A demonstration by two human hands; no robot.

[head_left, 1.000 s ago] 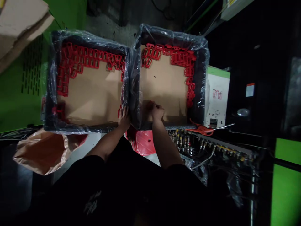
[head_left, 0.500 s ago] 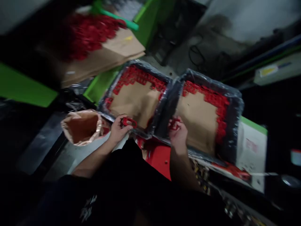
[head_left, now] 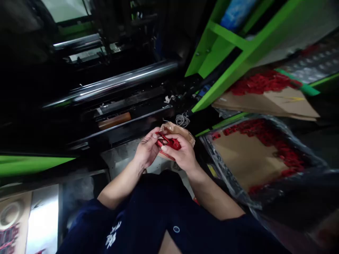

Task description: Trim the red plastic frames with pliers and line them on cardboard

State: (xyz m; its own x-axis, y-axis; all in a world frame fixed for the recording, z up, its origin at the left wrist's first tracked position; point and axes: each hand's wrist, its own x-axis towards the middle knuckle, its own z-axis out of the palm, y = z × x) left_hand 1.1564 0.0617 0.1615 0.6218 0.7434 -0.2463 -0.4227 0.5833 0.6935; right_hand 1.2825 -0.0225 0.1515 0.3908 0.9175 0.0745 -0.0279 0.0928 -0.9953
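Note:
My left hand [head_left: 147,150] and my right hand [head_left: 184,153] meet in front of my body. Between them are small red plastic parts [head_left: 173,144] with an oval opening, gripped by the fingers of both hands; how many there are I cannot tell. The left thumb and fingertips pinch the near end. My right fingers wrap round the other side, thumb on top. Directly beneath is a bin lined with a brown bag [head_left: 189,135], partly covered by the hands.
On the right lies a plastic-lined tray [head_left: 225,169] with red parts along its edges on cardboard. Above it, more red parts [head_left: 265,83] sit on cardboard sheets [head_left: 288,102]. A green machine frame [head_left: 219,90] and a metal bar [head_left: 119,83] stand ahead.
The view has swung left, away from the two trays. My hands, apart before with a red part in each, have come together over the lined bin.

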